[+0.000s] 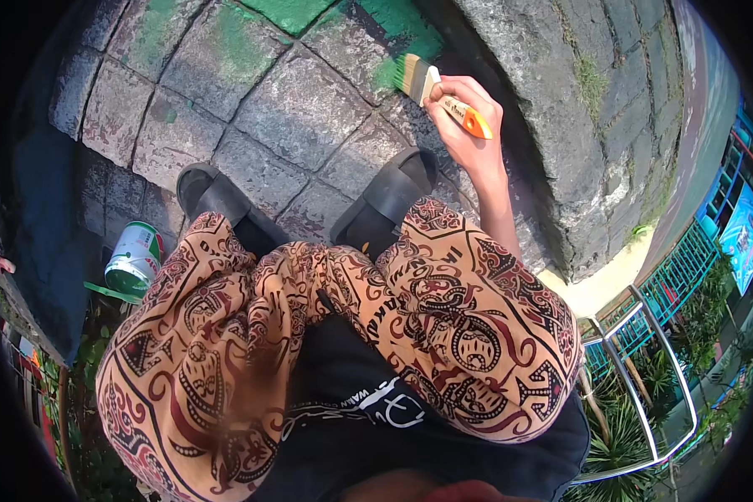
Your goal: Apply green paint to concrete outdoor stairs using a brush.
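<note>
My right hand (pixel 470 119) grips a flat paintbrush (pixel 425 81) by its wooden handle with an orange end. Green paint coats the bristle tips, which touch a wet-looking green patch (pixel 386 75) on the grey stone pavers (pixel 307 106). My left hand is out of view. To the left of my knees stands a white paint bucket (pixel 139 241) with green paint on its lower part. A green strip (pixel 110 292), perhaps a stick or the bucket's lid edge, lies against it. Brighter green covers a paver (pixel 288 11) at the top.
Black slides (pixel 226 201) on my feet rest on the pavers. A rough stone kerb or wall (pixel 571 138) rises close to my right hand. A dark blue wall (pixel 44 232) stands at left. Behind at right are a metal frame (pixel 649 376), a turquoise fence (pixel 678 251) and plants (pixel 621 452).
</note>
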`<state>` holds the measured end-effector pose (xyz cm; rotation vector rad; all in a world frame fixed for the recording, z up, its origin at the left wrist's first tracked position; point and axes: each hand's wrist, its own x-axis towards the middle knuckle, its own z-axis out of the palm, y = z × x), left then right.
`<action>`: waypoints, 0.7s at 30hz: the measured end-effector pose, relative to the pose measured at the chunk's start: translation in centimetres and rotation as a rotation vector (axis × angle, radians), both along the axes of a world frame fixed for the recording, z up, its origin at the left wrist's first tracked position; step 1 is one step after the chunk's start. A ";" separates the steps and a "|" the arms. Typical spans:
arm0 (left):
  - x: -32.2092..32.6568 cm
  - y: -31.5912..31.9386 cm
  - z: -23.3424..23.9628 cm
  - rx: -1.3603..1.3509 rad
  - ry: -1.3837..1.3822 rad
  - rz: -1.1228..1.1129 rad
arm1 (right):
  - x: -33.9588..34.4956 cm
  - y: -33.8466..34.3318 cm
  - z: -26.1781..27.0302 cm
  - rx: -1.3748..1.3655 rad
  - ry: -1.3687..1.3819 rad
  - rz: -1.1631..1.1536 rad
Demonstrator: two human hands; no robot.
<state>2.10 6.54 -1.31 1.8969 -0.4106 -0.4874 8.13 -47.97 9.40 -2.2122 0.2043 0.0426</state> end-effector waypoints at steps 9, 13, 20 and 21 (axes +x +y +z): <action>3.3 -3.5 11.9 -0.136 0.642 0.481 | 1.9 0.4 0.1 0.098 0.198 -0.039; 4.8 -4.6 14.7 -0.199 0.918 0.669 | 3.7 -1.1 -1.2 -0.244 -0.270 0.041; 4.2 -9.2 4.5 0.512 -0.342 -0.118 | 0.7 2.2 0.0 0.161 0.173 0.212; 4.5 -9.2 4.4 0.465 -0.342 -0.086 | 1.2 1.6 0.5 0.157 0.165 0.212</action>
